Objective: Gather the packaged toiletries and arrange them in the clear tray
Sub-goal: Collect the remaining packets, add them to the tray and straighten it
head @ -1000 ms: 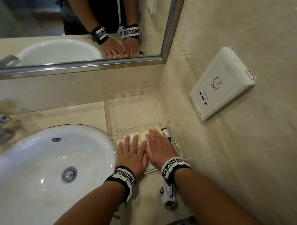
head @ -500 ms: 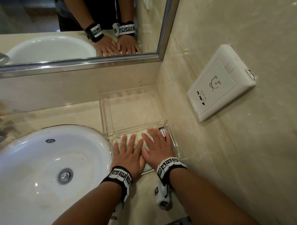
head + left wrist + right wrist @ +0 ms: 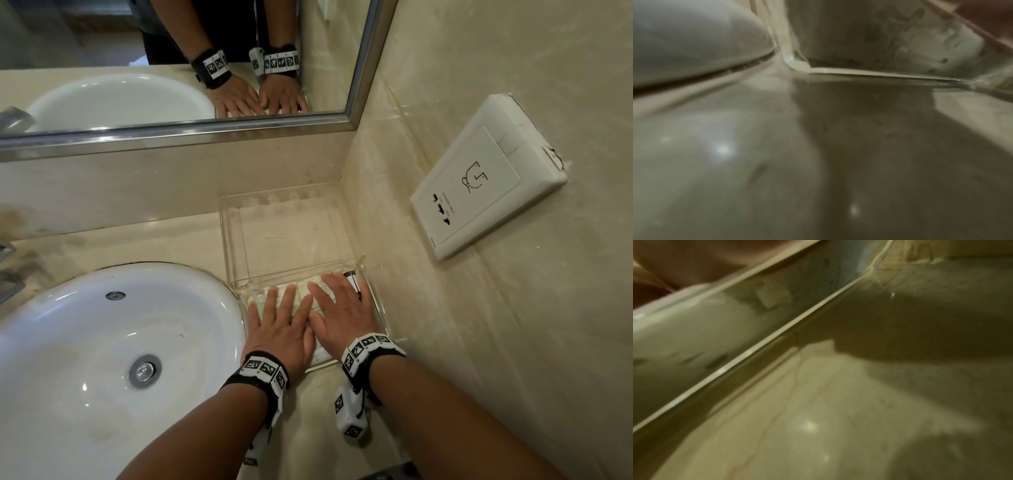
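Both grips, left hand (image 3: 279, 330) and right hand (image 3: 337, 310), press flat on packaged toiletries (image 3: 305, 290).

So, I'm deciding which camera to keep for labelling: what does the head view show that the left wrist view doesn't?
Only the head view shows both hands, the left hand and right hand, lying flat with straight fingers on the pale toiletry packets in the near part of the clear tray, plus a small dark bottle, the mirror and the wall socket.

Only the left wrist view shows the tray's near corner close up, blurred.

Both show the sink, the tray and the counter.
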